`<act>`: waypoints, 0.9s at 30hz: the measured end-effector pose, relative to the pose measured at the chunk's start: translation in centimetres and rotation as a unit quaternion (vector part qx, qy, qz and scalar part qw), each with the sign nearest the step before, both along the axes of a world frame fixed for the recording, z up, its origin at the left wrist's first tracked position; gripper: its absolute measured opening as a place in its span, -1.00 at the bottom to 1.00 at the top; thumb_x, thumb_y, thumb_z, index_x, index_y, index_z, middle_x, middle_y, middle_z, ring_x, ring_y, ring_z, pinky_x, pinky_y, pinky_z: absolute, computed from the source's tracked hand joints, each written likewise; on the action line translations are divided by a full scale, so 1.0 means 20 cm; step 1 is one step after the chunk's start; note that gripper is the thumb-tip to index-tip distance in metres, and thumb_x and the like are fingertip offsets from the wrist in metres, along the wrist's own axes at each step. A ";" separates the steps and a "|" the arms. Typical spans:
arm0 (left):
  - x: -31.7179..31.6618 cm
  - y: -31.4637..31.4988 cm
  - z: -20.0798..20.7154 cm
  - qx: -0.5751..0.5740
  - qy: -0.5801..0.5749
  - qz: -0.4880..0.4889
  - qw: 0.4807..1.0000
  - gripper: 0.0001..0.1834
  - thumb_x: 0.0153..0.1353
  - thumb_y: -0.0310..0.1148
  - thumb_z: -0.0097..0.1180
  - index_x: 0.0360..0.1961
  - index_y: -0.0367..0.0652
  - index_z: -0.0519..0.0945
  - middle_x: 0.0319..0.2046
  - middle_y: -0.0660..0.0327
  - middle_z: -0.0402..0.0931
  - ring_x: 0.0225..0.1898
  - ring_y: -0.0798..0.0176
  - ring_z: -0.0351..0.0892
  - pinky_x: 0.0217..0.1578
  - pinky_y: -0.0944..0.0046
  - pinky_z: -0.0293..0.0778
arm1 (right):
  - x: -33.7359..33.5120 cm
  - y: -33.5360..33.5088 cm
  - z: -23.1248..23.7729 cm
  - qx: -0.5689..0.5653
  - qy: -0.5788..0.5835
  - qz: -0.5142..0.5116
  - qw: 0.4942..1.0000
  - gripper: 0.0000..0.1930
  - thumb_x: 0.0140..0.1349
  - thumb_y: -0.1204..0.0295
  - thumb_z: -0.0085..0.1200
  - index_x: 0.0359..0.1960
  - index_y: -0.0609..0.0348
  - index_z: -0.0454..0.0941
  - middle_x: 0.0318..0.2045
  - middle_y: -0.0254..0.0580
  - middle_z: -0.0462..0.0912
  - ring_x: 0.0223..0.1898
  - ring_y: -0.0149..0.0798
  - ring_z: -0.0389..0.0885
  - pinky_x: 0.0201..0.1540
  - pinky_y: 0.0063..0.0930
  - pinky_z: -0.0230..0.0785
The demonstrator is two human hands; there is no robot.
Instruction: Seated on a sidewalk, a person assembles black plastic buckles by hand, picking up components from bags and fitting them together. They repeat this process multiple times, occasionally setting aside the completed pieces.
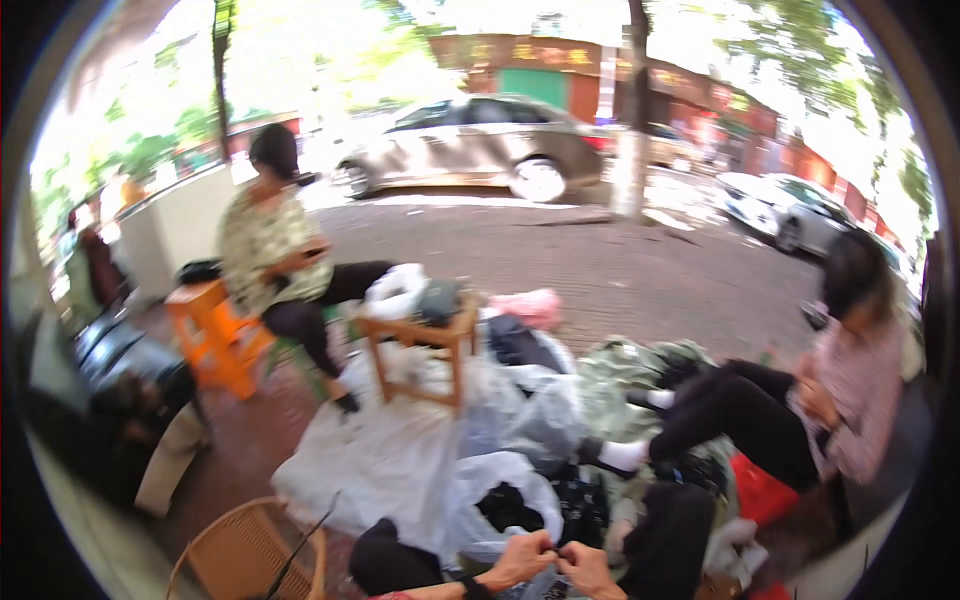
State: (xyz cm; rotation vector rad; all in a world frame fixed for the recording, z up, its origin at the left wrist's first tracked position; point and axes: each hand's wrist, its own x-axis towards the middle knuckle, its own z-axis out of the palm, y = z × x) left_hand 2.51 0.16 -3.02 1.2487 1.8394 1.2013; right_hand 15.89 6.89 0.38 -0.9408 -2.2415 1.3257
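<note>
At the lower edge my left hand (520,560) and my right hand (588,570) meet, fingertips pinched close together. Whatever lies between them is too small and blurred to name. A dark band circles my left wrist. Just beyond my left hand stands a white plastic bag (462,500), its mouth spread around black, soft-looking contents (508,508). Black-trousered legs show on both sides of my hands.
A wooden stool (462,345) carries bags on a white sheet (340,465). Seated people flank it: one at left (275,240), another at right (850,390). A wicker chair (235,560), orange stools (215,340), filled bags (540,420) and parked cars (480,150) surround me.
</note>
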 end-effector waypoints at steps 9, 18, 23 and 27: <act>-0.02 -0.03 0.00 0.071 -0.066 -0.001 0.995 -0.84 -0.15 -0.46 0.03 -0.54 -0.34 0.39 -0.69 0.06 0.36 -0.62 0.26 0.39 -0.57 0.27 0.29 | -0.03 0.09 0.01 -0.194 -0.008 0.094 0.977 -0.95 -0.03 0.55 -0.06 -0.53 0.28 0.42 -0.71 -0.32 0.44 -0.67 -0.52 0.38 -0.63 -0.64 0.21; -0.01 0.04 0.04 0.164 -0.275 -0.159 0.934 -0.67 0.01 -0.26 0.08 -0.26 -0.26 0.40 -0.49 0.29 0.39 -0.44 0.40 0.34 -0.38 0.38 0.30 | 0.06 0.23 -0.02 -0.480 0.095 0.055 0.871 -0.98 0.00 0.60 -0.04 -0.51 0.23 0.41 -0.60 -0.30 0.45 -0.62 -0.47 0.41 -0.57 -0.63 0.28; -0.02 0.00 0.13 0.123 -0.190 -0.165 0.960 -0.69 0.00 -0.27 0.10 -0.37 -0.27 0.32 -0.62 0.24 0.30 -0.54 0.40 0.24 -0.52 0.34 0.21 | 0.02 0.15 0.09 -0.465 0.117 0.079 0.874 -0.96 0.05 0.59 -0.12 -0.46 0.22 0.39 -0.61 -0.31 0.43 -0.62 -0.46 0.39 -0.56 -0.66 0.27; -0.02 -0.02 0.16 0.088 -0.184 -0.146 0.968 -0.69 0.03 -0.30 0.11 -0.33 -0.29 0.34 -0.56 0.23 0.40 -0.52 0.43 0.33 -0.50 0.40 0.27 | 0.02 0.12 0.14 -0.422 0.045 0.095 0.900 -0.96 0.08 0.59 -0.12 -0.46 0.23 0.39 -0.61 -0.30 0.45 -0.64 -0.47 0.40 -0.59 -0.69 0.25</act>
